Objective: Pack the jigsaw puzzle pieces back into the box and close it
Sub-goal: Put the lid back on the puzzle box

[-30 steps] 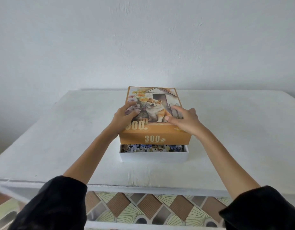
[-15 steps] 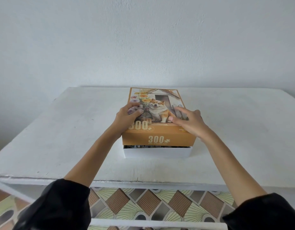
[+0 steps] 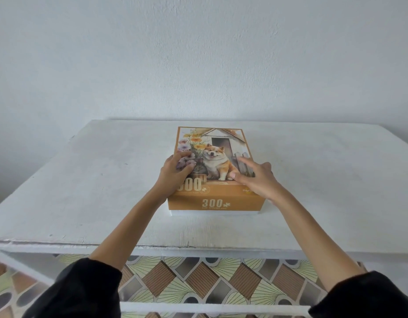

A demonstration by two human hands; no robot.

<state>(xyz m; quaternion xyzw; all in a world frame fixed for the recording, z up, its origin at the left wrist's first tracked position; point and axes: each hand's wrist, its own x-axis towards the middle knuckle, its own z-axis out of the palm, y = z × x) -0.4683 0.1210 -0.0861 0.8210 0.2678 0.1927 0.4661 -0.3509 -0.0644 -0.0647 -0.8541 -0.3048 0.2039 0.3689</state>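
Note:
An orange puzzle box lid [image 3: 215,203] with a dog picture and "300" printed on it sits over the white box base [image 3: 214,213], of which only a thin strip shows under the front edge. No puzzle pieces are visible. My left hand [image 3: 174,174] presses on the lid's near left corner, its fingers bent over the top. On the lid's near right part lies my right hand [image 3: 255,177], fingers spread and fairly straight.
The box stands mid-table on a white table [image 3: 95,191], whose front edge runs just below my forearms. A white wall rises behind. Patterned floor tiles [image 3: 198,281] show under the table frame.
The lid has gone down over the base: the gap that showed puzzle pieces at the front has closed to a thin white strip. Both hands stayed on the lid.

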